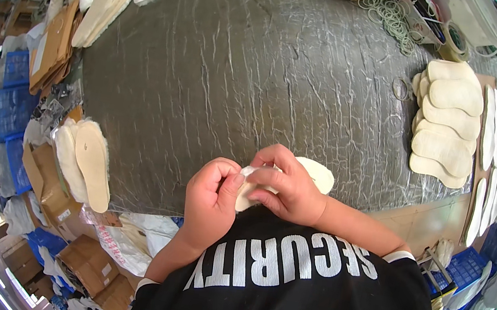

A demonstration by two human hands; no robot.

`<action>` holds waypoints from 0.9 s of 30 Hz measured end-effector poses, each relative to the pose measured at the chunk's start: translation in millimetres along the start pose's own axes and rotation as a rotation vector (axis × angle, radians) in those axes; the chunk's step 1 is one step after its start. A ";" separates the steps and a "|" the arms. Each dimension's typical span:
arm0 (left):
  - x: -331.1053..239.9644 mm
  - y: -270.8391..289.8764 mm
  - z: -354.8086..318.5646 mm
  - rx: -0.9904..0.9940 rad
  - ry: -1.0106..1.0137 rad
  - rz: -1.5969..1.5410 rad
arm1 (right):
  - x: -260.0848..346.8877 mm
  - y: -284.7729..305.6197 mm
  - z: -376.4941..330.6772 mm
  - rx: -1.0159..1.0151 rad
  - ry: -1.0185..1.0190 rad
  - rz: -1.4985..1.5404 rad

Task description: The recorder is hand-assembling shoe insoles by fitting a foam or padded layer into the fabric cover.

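Observation:
Close to my body, at the table's near edge, both hands work on a cream-coloured insole [244,201] with a fluffy edge. My left hand [212,196] pinches its left side between thumb and fingers. My right hand [289,188] has its fingers curled over the insole from the other side, partly hiding it. Past the right hand's knuckles shows a rounded cream insole end [317,176]; I cannot tell whether it belongs to the same piece.
A plastic-covered dark table [243,69] spreads ahead. Stacked insoles [448,123] lie at right, others in rows on a board [495,163]. Fleecy insoles [96,162] sit at the left edge, more [105,9] at far left. Rubber bands [392,21] and a tape roll [455,42] lie at far right.

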State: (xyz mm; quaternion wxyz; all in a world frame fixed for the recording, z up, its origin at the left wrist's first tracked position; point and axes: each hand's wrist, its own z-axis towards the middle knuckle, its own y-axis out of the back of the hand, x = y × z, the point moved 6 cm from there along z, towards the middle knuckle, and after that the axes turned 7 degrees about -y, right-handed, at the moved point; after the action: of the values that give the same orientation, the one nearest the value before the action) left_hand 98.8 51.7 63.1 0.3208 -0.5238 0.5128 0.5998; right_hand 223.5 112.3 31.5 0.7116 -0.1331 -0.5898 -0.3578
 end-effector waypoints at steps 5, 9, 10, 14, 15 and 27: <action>-27.6 0.7 -1.0 0.050 -0.329 0.225 | -4.8 6.7 5.8 -0.043 -0.108 0.045; -25.4 9.2 -5.2 0.027 -0.476 0.162 | 3.6 11.4 7.7 0.003 -0.158 -0.032; -24.1 10.5 -4.1 0.014 -0.432 0.043 | 5.8 11.3 8.0 -0.015 -0.149 -0.090; -19.4 2.3 4.3 0.200 -0.304 0.227 | 11.8 8.9 5.1 -0.017 -0.138 -0.272; -9.4 3.8 2.9 0.192 -0.264 0.125 | 12.8 10.4 5.0 -0.020 -0.138 -0.269; 4.9 10.0 -0.7 0.116 -0.443 -0.129 | 0.0 28.8 -6.1 0.104 -0.258 -0.137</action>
State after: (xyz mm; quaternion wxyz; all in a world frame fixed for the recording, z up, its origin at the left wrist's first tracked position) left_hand 88.6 47.6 61.2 0.4929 -0.3917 0.4290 0.6477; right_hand 247.3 129.0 36.5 0.6097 -0.1003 -0.7018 -0.3546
